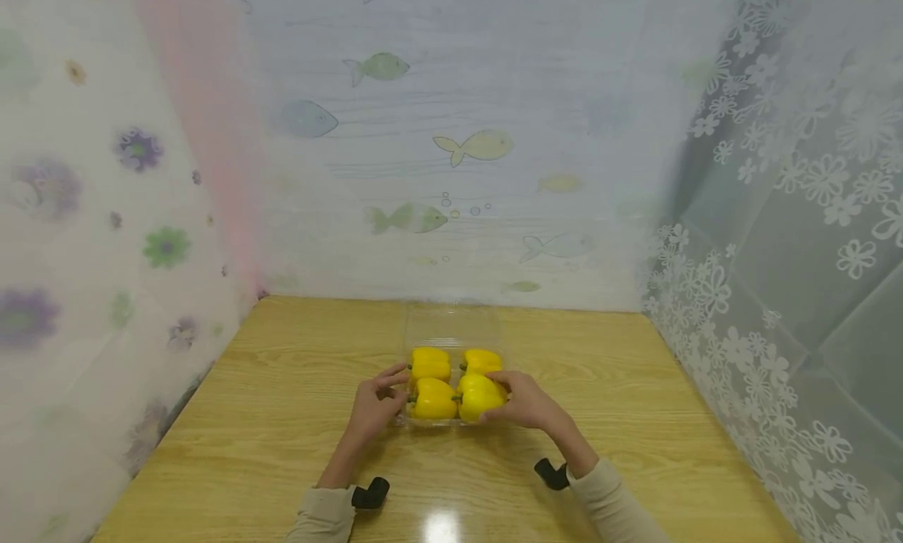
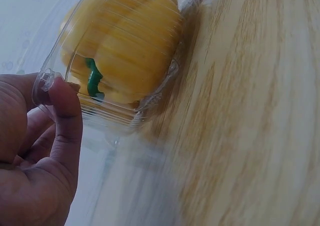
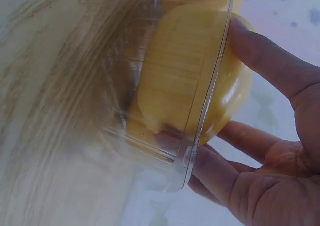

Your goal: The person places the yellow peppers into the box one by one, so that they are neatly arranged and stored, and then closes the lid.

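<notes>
Several yellow bell peppers sit in two rows in a clear plastic clamshell container [image 1: 451, 327], its lid raised at the back. With thumb and finger, my left hand [image 1: 372, 408] pinches the container's left rim [image 2: 48, 82], near the green stem [image 2: 93, 78] of the front left bell pepper [image 1: 433, 400]. My right hand [image 1: 527, 402] grips the front right bell pepper [image 1: 480, 398], fingers on opposite sides of it at the container's right wall. In the right wrist view, part of this pepper [image 3: 235, 91] rises past the rim, and one fingertip shows through the clear wall.
The container stands on a wood-grain table [image 1: 303, 355], with bare wood to both sides. A fish-patterned curtain [image 1: 480, 214] hangs behind it. Flowered sheets [image 1: 92, 237] close in the left side, and a sheer floral one [image 1: 776, 214] the right. Black wrist mounts [image 1: 371, 494] sit at both cuffs.
</notes>
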Available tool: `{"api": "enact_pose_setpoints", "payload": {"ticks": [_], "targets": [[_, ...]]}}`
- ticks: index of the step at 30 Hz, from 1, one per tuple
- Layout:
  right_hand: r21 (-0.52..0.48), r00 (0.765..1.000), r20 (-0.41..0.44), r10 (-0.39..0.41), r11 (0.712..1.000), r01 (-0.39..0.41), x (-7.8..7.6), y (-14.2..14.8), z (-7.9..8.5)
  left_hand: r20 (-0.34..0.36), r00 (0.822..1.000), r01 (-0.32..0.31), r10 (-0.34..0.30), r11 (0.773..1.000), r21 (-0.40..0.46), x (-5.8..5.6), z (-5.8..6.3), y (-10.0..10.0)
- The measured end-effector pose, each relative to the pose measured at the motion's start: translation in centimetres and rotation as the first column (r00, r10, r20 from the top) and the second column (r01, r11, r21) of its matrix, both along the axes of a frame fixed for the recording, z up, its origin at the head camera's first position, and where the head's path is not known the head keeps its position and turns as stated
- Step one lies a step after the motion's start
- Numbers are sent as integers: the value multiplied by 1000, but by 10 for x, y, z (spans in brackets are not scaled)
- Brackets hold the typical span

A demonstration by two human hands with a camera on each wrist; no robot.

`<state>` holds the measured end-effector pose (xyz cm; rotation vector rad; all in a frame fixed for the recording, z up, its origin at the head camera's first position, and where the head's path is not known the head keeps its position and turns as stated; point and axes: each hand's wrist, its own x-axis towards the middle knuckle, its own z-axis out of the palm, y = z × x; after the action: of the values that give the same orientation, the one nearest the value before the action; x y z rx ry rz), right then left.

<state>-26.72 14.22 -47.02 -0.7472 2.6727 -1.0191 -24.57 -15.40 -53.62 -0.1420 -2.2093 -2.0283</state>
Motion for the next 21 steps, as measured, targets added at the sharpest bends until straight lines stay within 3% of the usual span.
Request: {"api": "enact_pose_setpoints", "payload": {"ticks": [10,21], "targets": [[-97,999,41,-14,995,18,2,3,-5,20,1000,-11,11,1000,-12,1,-1,1],[16,1000,-15,-21,1000,21,3,-6,5,15,1000,2,-3,1000,4,1,2,2]]}}
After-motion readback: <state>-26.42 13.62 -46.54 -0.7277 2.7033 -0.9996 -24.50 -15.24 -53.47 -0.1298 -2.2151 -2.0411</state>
